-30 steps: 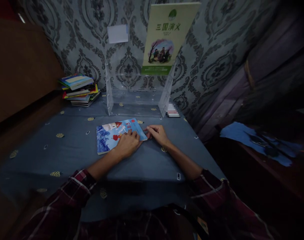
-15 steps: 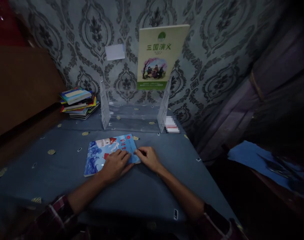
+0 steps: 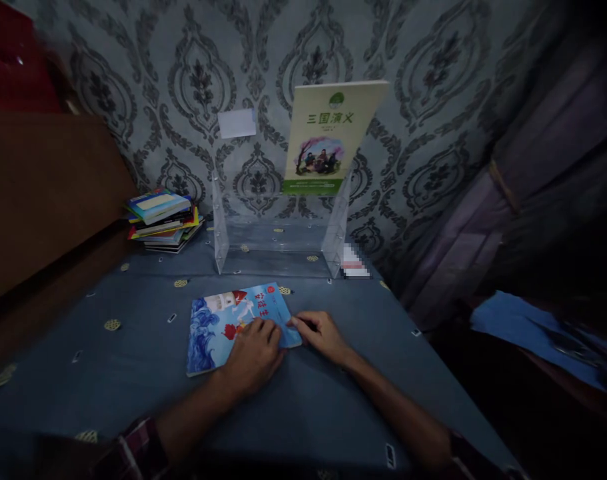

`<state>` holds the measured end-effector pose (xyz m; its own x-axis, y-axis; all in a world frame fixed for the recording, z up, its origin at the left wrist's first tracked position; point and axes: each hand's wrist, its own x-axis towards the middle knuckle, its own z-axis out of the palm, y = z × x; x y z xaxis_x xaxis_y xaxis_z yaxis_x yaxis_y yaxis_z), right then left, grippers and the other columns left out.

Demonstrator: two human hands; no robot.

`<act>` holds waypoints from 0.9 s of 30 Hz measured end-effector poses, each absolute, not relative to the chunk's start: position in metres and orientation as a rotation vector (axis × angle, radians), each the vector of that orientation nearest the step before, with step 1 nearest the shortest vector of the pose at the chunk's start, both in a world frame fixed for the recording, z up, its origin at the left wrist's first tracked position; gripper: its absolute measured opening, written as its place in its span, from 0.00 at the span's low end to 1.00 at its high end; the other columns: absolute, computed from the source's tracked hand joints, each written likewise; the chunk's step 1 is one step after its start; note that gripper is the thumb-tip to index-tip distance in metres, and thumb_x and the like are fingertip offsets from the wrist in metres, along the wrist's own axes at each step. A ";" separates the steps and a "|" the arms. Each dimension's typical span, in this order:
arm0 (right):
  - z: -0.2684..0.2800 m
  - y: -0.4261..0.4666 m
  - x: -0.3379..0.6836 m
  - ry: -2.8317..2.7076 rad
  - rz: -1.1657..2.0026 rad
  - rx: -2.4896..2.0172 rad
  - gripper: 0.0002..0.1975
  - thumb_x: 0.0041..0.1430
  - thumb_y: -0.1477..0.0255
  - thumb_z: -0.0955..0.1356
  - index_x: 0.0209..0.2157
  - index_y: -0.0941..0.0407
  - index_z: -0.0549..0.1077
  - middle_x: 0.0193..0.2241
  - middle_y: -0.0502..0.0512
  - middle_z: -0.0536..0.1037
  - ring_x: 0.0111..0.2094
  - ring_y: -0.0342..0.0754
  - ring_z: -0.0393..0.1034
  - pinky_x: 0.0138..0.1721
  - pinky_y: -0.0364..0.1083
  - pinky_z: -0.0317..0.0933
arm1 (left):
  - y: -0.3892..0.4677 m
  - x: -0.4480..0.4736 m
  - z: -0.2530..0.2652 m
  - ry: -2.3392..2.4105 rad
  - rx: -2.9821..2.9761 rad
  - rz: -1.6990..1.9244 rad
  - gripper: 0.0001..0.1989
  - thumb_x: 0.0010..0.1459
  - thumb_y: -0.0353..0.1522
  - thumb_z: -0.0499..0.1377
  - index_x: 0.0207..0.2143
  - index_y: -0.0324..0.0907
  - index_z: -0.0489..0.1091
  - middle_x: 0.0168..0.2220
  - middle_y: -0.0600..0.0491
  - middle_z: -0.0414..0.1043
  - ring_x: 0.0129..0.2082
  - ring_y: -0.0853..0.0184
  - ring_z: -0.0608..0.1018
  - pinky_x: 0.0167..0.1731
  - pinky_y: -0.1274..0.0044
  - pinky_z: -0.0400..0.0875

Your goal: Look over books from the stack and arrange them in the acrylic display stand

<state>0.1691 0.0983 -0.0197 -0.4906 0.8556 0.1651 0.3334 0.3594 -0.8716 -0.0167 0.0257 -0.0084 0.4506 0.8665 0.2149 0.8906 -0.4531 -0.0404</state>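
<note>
Both hands (image 3: 254, 355) (image 3: 326, 337) still touch the blue book (image 3: 230, 323), as before.

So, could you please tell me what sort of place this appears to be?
It looks like a room in a home, perhaps a reading or study corner: patterned wallpaper covers the wall, a curtain hangs gathered at the right, and a stack of books sits on the cloth-covered table.

A loose stack of books (image 3: 166, 220) sits at the far left of the table (image 3: 148, 313). A cream-and-green book (image 3: 323, 137) rests on a clear stand (image 3: 220, 233) before patterned wallpaper (image 3: 200, 73). A tied curtain (image 3: 548, 153) hangs at right, near a blue cloth (image 3: 513, 327).
</note>
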 end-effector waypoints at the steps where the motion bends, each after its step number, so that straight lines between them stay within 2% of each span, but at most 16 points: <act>1: -0.018 0.098 0.170 -1.993 1.098 -1.030 0.24 0.61 0.53 0.63 0.22 0.57 0.71 0.15 0.47 0.63 0.20 0.42 0.58 0.23 0.42 0.52 | 0.025 -0.016 -0.007 -1.558 -2.561 -0.234 0.13 0.67 0.36 0.57 0.50 0.40 0.69 0.46 0.45 0.72 0.46 0.56 0.73 0.43 0.66 0.73; 7: -0.013 0.094 0.173 -2.006 1.145 -1.037 0.27 0.60 0.49 0.63 0.21 0.57 0.71 0.15 0.49 0.66 0.20 0.43 0.61 0.23 0.42 0.53 | 0.036 -0.031 0.011 -1.507 -2.731 -0.259 0.14 0.65 0.40 0.59 0.48 0.42 0.70 0.46 0.47 0.72 0.47 0.57 0.73 0.42 0.68 0.73; 11: -0.011 0.089 0.174 -2.043 1.137 -1.023 0.27 0.60 0.49 0.63 0.23 0.58 0.72 0.16 0.50 0.67 0.20 0.44 0.62 0.23 0.42 0.54 | 0.057 -0.059 0.027 -1.596 -2.725 -0.296 0.09 0.68 0.37 0.56 0.43 0.41 0.71 0.43 0.49 0.73 0.46 0.61 0.74 0.46 0.71 0.70; 15: -0.010 0.085 0.172 -2.081 1.138 -1.019 0.25 0.61 0.51 0.63 0.22 0.57 0.70 0.16 0.49 0.66 0.20 0.44 0.61 0.24 0.43 0.52 | 0.075 -0.089 0.024 -1.825 -2.472 -0.213 0.11 0.69 0.36 0.55 0.47 0.40 0.71 0.47 0.46 0.72 0.49 0.57 0.73 0.47 0.67 0.69; 18: -0.012 0.085 0.170 -2.110 1.079 -1.028 0.23 0.62 0.54 0.62 0.20 0.55 0.66 0.16 0.49 0.64 0.21 0.43 0.59 0.24 0.43 0.50 | 0.079 -0.105 0.010 -1.906 -2.397 -0.380 0.15 0.71 0.37 0.50 0.51 0.41 0.70 0.46 0.47 0.72 0.48 0.59 0.73 0.48 0.67 0.69; 21: -0.015 0.086 0.167 -2.135 0.973 -1.051 0.22 0.62 0.58 0.61 0.18 0.56 0.64 0.16 0.48 0.62 0.21 0.43 0.57 0.24 0.43 0.48 | 0.080 -0.114 -0.002 -1.866 -2.415 -0.471 0.16 0.71 0.38 0.48 0.51 0.42 0.70 0.46 0.48 0.73 0.47 0.60 0.73 0.50 0.67 0.68; 24: -0.018 0.086 0.163 -2.171 0.868 -1.085 0.20 0.62 0.62 0.61 0.19 0.56 0.66 0.16 0.48 0.64 0.21 0.42 0.57 0.25 0.43 0.46 | 0.080 -0.119 -0.008 -1.845 -2.440 -0.491 0.18 0.71 0.40 0.46 0.51 0.44 0.71 0.46 0.48 0.74 0.47 0.59 0.74 0.50 0.67 0.69; 27: -0.017 0.085 0.160 -2.206 0.818 -1.135 0.17 0.62 0.64 0.63 0.22 0.56 0.73 0.17 0.48 0.68 0.21 0.42 0.58 0.25 0.43 0.46 | 0.080 -0.122 -0.011 -1.832 -2.418 -0.566 0.19 0.71 0.40 0.45 0.53 0.45 0.71 0.48 0.48 0.75 0.47 0.59 0.76 0.49 0.68 0.71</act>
<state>0.1601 0.0849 -0.0173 -0.5118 0.8416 0.1728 0.5254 0.4657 -0.7121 -0.1224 0.0795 -0.0109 0.2282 0.9194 0.3202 0.9399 -0.2939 0.1740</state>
